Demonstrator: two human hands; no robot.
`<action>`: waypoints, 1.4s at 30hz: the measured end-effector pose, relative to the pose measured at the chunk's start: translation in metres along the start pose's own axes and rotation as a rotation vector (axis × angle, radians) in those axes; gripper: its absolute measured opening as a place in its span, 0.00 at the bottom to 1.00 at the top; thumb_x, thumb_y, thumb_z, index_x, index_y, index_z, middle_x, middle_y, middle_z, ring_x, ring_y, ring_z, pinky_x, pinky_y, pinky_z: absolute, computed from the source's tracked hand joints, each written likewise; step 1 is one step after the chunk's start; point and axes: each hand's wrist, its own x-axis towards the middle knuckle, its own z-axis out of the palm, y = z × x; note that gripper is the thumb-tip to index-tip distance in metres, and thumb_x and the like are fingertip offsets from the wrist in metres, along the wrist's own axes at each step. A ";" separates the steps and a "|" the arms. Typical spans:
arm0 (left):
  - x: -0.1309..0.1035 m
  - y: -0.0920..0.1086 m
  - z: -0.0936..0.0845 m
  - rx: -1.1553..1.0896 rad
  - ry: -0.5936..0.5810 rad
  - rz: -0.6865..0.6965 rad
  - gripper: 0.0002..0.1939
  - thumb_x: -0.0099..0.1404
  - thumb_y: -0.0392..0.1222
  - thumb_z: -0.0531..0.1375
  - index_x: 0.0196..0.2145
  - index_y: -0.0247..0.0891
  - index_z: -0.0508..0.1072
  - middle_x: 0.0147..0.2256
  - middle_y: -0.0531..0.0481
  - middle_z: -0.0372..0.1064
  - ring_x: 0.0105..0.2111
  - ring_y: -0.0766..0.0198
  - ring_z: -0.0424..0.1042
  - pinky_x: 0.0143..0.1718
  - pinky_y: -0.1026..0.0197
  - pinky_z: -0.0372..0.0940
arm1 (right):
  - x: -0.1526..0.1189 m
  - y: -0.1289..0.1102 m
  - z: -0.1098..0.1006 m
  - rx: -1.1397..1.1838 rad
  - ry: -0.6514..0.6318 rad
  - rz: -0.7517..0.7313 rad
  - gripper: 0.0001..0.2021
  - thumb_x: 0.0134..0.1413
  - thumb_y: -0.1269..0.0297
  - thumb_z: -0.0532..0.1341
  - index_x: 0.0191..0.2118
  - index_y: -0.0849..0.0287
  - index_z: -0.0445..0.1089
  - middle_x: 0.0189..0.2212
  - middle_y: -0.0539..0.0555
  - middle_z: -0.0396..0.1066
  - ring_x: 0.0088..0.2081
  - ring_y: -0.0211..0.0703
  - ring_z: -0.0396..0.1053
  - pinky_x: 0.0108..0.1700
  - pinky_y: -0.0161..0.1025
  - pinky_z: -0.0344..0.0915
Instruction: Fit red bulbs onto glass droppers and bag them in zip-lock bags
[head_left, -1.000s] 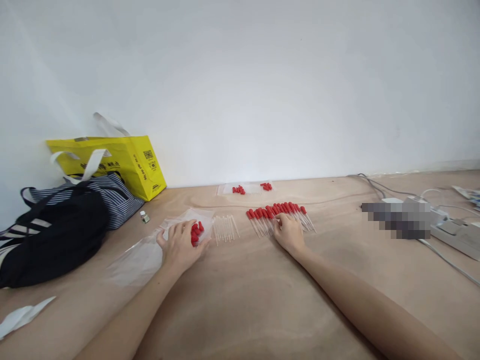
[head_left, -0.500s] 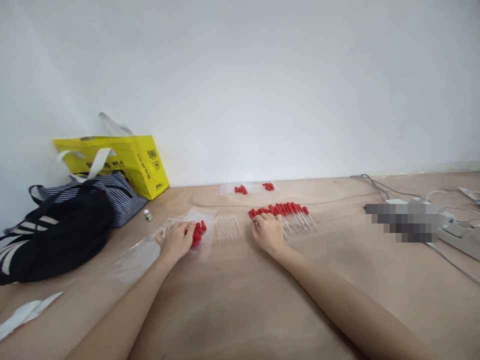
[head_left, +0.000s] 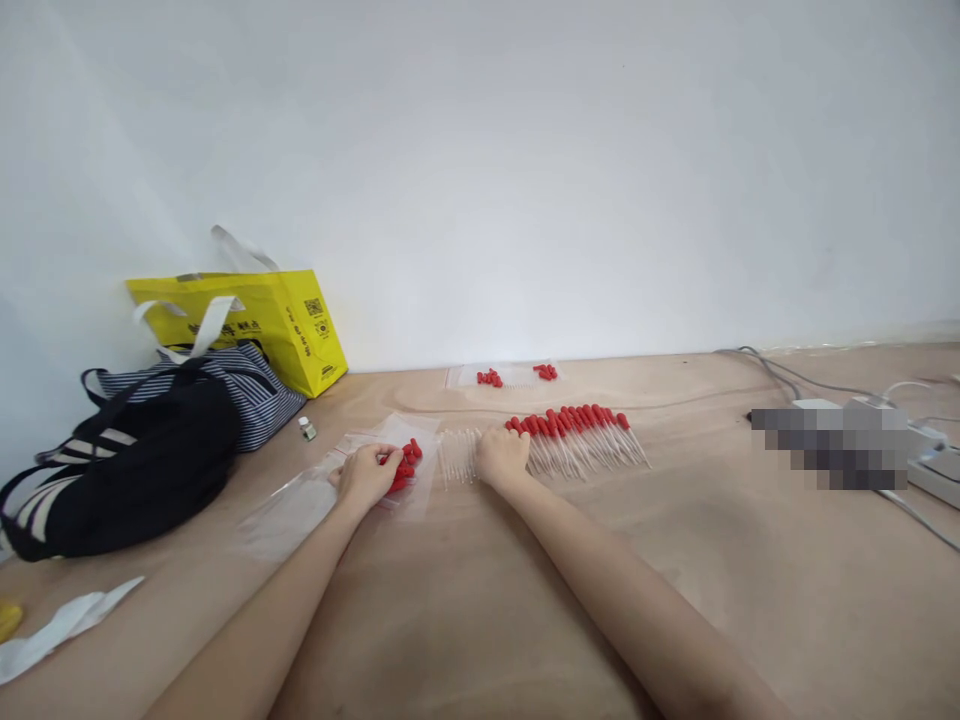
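Observation:
My left hand (head_left: 367, 477) is at the left edge of a pile of small red caps (head_left: 407, 465) lying on a clear plastic bag (head_left: 412, 505). Its fingers are bent together against the caps; whether one is pinched is hard to tell. My right hand (head_left: 502, 455) has its fingers curled down at the right end of a row of thin white sticks (head_left: 456, 458); what its fingertips hold, if anything, is hidden. Just right of it lies a row of white sticks with red caps on their upper ends (head_left: 589, 435).
Near the wall, another clear bag (head_left: 517, 375) carries red caps. A small bottle (head_left: 307, 428), a black bag (head_left: 150, 465) and a yellow bag (head_left: 322, 340) stand left. White tissue (head_left: 67, 625) lies front left; cables (head_left: 776, 370) and a power strip (head_left: 937, 470) are right.
My right hand has moved left from the capped sticks to the bare ones, uncovering more of the capped row. My left hand has stayed by the red caps, its fingers shifted slightly. The view has shifted a little.

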 end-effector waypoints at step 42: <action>-0.082 0.066 0.025 -0.217 -0.390 0.627 0.10 0.57 0.37 0.55 0.38 0.39 0.69 0.34 0.48 0.66 0.35 0.61 0.65 0.39 0.57 0.60 | -0.092 0.112 -0.027 0.251 0.179 -0.605 0.13 0.54 0.74 0.48 0.42 0.57 0.65 0.32 0.54 0.67 0.34 0.38 0.63 0.40 0.39 0.49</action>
